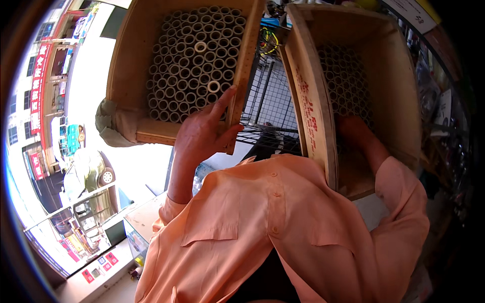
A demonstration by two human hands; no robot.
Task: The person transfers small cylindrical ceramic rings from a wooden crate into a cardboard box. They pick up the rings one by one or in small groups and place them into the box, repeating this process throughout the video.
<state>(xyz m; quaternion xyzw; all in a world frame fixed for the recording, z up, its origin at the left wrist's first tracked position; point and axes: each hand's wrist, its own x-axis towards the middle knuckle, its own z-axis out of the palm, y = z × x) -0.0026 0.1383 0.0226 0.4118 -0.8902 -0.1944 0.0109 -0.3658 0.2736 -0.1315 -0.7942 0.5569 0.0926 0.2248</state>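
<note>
Two open wooden boxes stand before me. The left wooden box (127,49) holds many pale, hollow tubes (183,72) packed upright, ends up; two tube rims look brighter than the rest. My left hand (201,130) lies over this box's near right corner, index finger stretched to the right wall, thumb spread below it. Its other fingers are mostly hidden. The right wooden box (390,75) bears red writing on its left side and holds similar tubes (346,83), lower and in shade. My right hand (352,128) reaches inside near them; its fingertips are too dark to make out.
A black wire-mesh rack (271,94) shows between the boxes. A grey-green cloth (110,125) wraps the left box's near left corner. Shelves with packed goods (441,87) run along the right. At the left, a window (68,204) looks onto a street with vehicles.
</note>
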